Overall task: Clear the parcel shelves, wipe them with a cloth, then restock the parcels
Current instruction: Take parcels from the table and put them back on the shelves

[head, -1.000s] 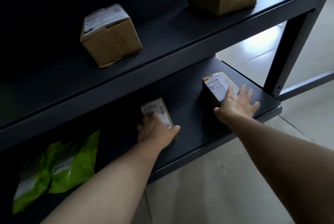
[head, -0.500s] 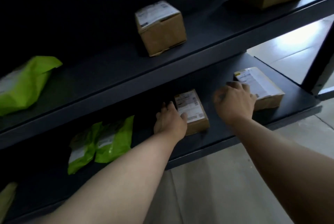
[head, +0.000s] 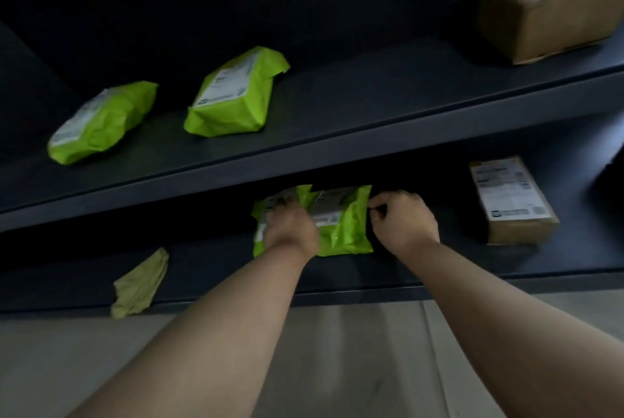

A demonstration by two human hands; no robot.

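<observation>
Two bright green mailer bags lie side by side on the lower dark shelf [head: 472, 269], partly under the lip of the upper shelf [head: 371, 134]. My left hand [head: 291, 230] lies over the left green bag [head: 261, 215], its fingers curled onto the top. My right hand [head: 403, 223] is curled at the right edge of the right green bag [head: 342, 225] and pinches that edge. A yellow-green cloth [head: 141, 282] lies crumpled at the front lip of the lower shelf, to the left of my arms.
A labelled cardboard box [head: 511, 201] sits on the lower shelf right of my right hand. The upper shelf carries two more green bags [head: 101, 122] [head: 233, 95] and a larger cardboard box [head: 547, 2] at far right. Pale floor [head: 337, 350] lies below.
My view and both hands have swung left, away from the two small boxes. The hands now sit on the two green bags. The cloth has come into view.
</observation>
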